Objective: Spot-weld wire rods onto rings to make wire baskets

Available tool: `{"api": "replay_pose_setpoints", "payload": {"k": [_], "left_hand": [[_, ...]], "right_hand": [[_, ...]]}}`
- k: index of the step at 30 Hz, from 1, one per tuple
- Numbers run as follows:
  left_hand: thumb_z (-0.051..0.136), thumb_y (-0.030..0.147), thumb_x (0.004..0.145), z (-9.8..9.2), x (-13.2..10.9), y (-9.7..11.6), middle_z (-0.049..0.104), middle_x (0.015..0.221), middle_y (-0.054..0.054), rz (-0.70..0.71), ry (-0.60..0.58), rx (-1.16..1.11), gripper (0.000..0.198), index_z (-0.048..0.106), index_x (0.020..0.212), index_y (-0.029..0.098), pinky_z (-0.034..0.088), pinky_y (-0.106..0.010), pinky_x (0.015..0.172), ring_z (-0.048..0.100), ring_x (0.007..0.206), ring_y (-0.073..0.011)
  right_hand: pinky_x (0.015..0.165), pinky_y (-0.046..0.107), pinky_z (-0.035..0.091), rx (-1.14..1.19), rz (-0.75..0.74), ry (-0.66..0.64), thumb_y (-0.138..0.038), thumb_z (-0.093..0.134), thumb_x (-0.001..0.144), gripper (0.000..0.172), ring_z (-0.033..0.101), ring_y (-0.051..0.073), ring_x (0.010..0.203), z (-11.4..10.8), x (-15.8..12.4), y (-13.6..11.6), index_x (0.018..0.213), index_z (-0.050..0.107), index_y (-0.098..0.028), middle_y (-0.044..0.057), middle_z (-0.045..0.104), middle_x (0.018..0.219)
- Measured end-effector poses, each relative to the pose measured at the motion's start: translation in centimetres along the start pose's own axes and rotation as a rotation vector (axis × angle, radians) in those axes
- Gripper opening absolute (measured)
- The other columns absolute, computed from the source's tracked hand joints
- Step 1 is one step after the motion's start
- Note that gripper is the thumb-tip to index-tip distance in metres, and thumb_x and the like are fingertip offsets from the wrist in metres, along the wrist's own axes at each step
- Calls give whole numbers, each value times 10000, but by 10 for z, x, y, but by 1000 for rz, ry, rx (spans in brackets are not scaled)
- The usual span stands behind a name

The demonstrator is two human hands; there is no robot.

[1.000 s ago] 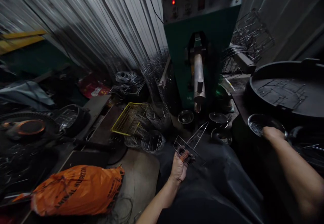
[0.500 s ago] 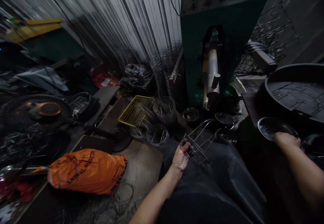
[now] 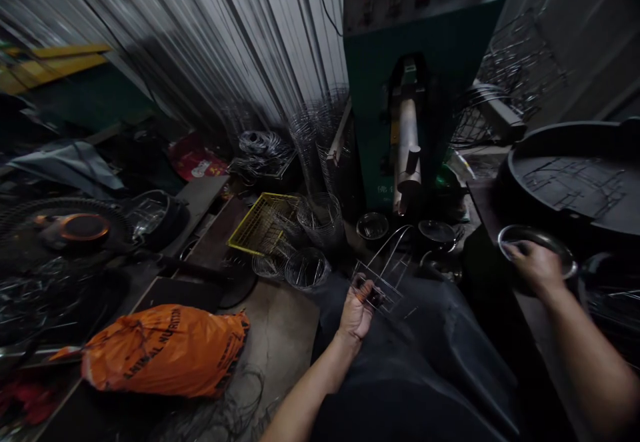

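My left hand (image 3: 358,310) is closed round the lower left part of a wire rack (image 3: 387,275), a bent metal frame with crossing bars and a curved hoop at the top, held above my dark apron. To the right, my right hand (image 3: 540,269) reaches into a round metal bowl (image 3: 567,259). Its fingers are curled together low inside the rim and blurred; what they pinch, if anything, is hidden.
Ahead stands a green machine (image 3: 370,95) with a thick metal arm (image 3: 409,135). A yellow wire basket (image 3: 235,232) and wire cylinders (image 3: 320,219) are left of it. A large round pan (image 3: 520,185) holds wire pieces at right. An orange sack (image 3: 170,349) lies at left.
My right hand has moved from the bowl's right rim leftward into the bowl. The wire rack in my left hand has tilted slightly. The view has shifted a little.
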State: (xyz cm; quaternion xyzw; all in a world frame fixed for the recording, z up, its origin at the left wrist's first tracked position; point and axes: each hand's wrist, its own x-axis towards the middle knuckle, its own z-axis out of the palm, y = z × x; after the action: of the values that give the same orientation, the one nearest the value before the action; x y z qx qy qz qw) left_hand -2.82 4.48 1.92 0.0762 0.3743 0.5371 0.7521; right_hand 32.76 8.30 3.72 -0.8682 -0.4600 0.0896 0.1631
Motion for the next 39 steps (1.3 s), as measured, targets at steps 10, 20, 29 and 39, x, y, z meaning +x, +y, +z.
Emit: {"api": "replay_pose_setpoints", "payload": {"k": [10, 20, 29, 39], "left_hand": [[728, 241, 577, -1, -25, -7, 555, 753, 58, 94, -98, 134, 405, 474, 891, 228, 453, -248, 610, 576, 617, -92], [706, 242, 609, -7, -28, 3, 559, 734, 52, 78, -128, 160, 377, 463, 895, 215, 440, -229, 581, 568, 594, -85], [716, 247, 597, 2, -20, 15, 549, 705, 51, 42, -140, 182, 392, 458, 889, 202, 436, -243, 597, 569, 595, -95], [723, 274, 585, 29, 6, 23, 542, 683, 47, 59, -166, 213, 396, 469, 877, 191, 444, -244, 585, 564, 586, -99]], "right_hand": [[504, 227, 329, 1012, -258, -492, -528, 545, 670, 372, 409, 103, 541, 27, -117, -145, 676, 558, -156, -12, 475, 576], [522, 228, 332, 1119, -240, -492, -515, 545, 692, 356, 396, 92, 544, 42, -124, -147, 661, 524, -161, -25, 445, 584], [491, 219, 312, 1234, -194, -521, -469, 556, 712, 320, 373, 83, 516, 43, -117, -154, 634, 487, -166, -32, 422, 560], [464, 218, 287, 1302, -146, -362, -458, 574, 699, 309, 375, 89, 494, 46, -90, -164, 624, 523, -164, -32, 436, 519]]}}
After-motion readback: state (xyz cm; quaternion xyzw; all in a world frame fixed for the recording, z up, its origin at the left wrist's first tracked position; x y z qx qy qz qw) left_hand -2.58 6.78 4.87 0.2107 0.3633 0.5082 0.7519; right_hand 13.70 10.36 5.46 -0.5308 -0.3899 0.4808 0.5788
